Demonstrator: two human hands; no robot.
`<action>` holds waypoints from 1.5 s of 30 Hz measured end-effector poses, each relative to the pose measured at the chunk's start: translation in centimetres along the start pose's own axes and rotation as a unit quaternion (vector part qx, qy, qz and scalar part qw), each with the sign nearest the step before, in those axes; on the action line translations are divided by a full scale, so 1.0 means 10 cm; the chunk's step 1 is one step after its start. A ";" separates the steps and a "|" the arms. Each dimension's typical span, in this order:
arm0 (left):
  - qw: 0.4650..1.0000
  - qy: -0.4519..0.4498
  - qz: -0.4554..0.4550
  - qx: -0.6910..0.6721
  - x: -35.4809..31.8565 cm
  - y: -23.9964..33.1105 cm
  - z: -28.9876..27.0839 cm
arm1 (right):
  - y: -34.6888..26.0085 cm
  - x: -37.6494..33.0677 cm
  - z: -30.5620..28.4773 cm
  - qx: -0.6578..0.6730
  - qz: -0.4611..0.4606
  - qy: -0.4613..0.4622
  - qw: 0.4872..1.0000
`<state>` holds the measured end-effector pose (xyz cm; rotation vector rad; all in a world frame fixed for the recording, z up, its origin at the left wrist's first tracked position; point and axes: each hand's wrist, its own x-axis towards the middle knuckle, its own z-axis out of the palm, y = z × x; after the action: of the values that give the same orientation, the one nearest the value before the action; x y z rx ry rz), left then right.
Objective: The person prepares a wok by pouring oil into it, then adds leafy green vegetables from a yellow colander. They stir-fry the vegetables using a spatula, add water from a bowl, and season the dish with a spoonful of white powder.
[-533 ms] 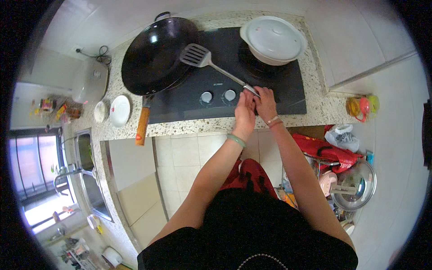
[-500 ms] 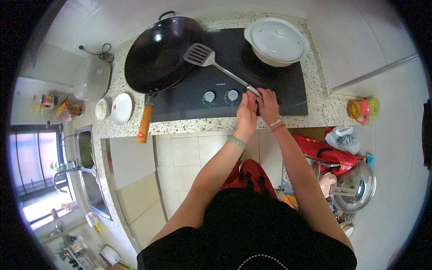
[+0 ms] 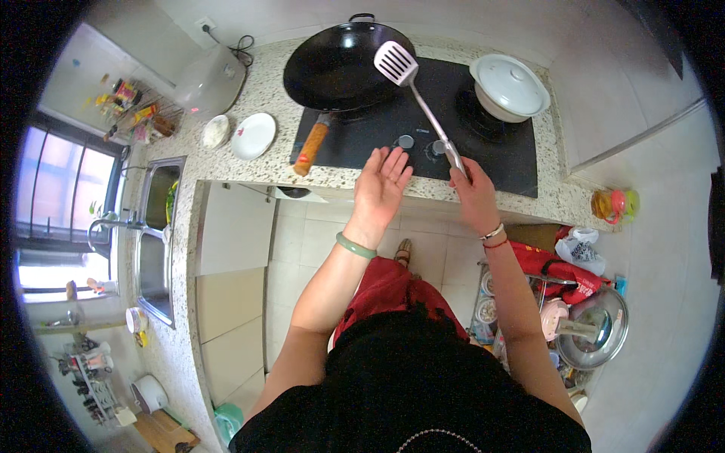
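1. Over the black hob (image 3: 483,143), we hold a slotted metal spatula (image 3: 423,102) by the lower end of its handle; its blade hangs above the right rim of the wok (image 3: 343,64).
2. Our right hand (image 3: 474,192) has its fingers clamped together round that handle, just in front of the two knobs (image 3: 406,141).
3. Our left hand (image 3: 381,185) is beside it, palm up, fingers apart and straight, gripping nothing; its fingertips lie near the left knob. A green bangle (image 3: 355,245) sits on that wrist.
4. The wok rests on the left burner, and its wooden handle (image 3: 311,145) points toward the counter's front edge.
5. On the right burner stands a white lidded pot (image 3: 510,87).
6. Left of the hob, on the speckled counter (image 3: 264,98), we see a white saucer (image 3: 253,136), a small bowl (image 3: 216,130) and a rice cooker (image 3: 210,79).
7. Farther left is the sink (image 3: 155,234).
8. On the floor at our right lie a red bag (image 3: 555,264) and a glass lid (image 3: 596,340).
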<state>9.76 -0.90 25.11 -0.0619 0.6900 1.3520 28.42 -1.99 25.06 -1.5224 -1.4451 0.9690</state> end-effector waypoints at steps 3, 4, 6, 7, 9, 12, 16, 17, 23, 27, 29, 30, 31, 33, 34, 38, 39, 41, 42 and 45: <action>0.999 0.023 0.007 -0.021 -0.06 0.28 -0.32 | -0.06 -0.02 0.06 0.093 0.094 -0.041 0.990; 0.999 0.026 0.009 -0.038 -0.06 0.37 -0.44 | -0.12 -0.03 0.10 0.088 0.098 -0.041 0.990; 0.998 0.051 0.006 -0.043 -0.04 0.52 -0.62 | -0.21 -0.07 0.21 0.121 0.111 -0.052 0.985; 0.997 0.062 0.003 -0.044 -0.01 0.59 -0.69 | -0.26 -0.08 0.28 0.137 0.118 -0.055 0.982; 0.995 0.083 -0.004 -0.050 0.04 0.75 -0.76 | -0.36 -0.11 0.49 0.156 0.147 -0.058 0.975; 0.995 0.081 -0.030 -0.045 0.19 0.99 -0.91 | -0.44 -0.10 0.82 0.170 0.156 -0.049 0.972; 0.995 0.038 -0.077 0.042 0.22 1.19 -1.13 | -0.51 -0.07 1.18 0.241 0.181 -0.027 0.953; 0.994 0.027 -0.085 0.068 0.22 1.23 -1.20 | -0.52 -0.07 1.27 0.241 0.185 -0.016 0.952; 0.992 -0.064 -0.107 0.031 0.44 1.62 -1.46 | -0.61 -0.02 1.63 0.221 0.202 0.048 0.953; 0.964 -0.156 -0.205 0.061 0.57 1.93 -1.16 | -0.62 -0.01 1.65 0.206 0.194 0.072 0.956; 0.959 -0.145 -0.217 0.112 0.62 1.97 -0.97 | -0.64 0.00 1.63 0.209 0.195 0.075 0.955; 0.955 -0.140 -0.221 0.137 0.64 1.97 -0.90 | -0.65 0.00 1.62 0.213 0.194 0.074 0.955; 0.957 -0.121 -0.220 0.145 0.64 1.96 -0.86 | -0.66 0.00 1.61 0.217 0.194 0.073 0.954; 0.958 -0.084 -0.219 0.166 0.65 1.94 -0.77 | -0.69 0.01 1.58 0.203 0.190 0.072 0.958; 0.956 -0.083 -0.234 0.156 0.67 1.91 -0.78 | -0.71 0.01 1.56 0.195 0.189 0.071 0.960; 0.947 -0.075 -0.299 0.094 0.73 1.89 -0.74 | -0.83 0.02 1.50 0.182 0.187 0.077 0.962; 0.943 -0.071 -0.318 0.072 0.73 1.89 -0.68 | -0.84 0.02 1.47 0.184 0.186 0.077 0.962; 0.945 -0.073 -0.308 0.080 0.71 1.89 -0.51 | -0.85 0.02 1.42 0.180 0.181 0.080 0.964; 0.947 -0.073 -0.302 0.084 0.70 1.90 -0.42 | -0.84 0.02 1.40 0.174 0.176 0.084 0.965; 0.947 -0.064 -0.303 0.081 0.66 1.95 -0.22 | -0.85 0.03 1.34 0.171 0.160 0.093 0.968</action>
<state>-8.43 8.75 26.83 -0.0487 0.6036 0.6988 12.84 -0.86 27.85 -1.5613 -0.8623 1.1622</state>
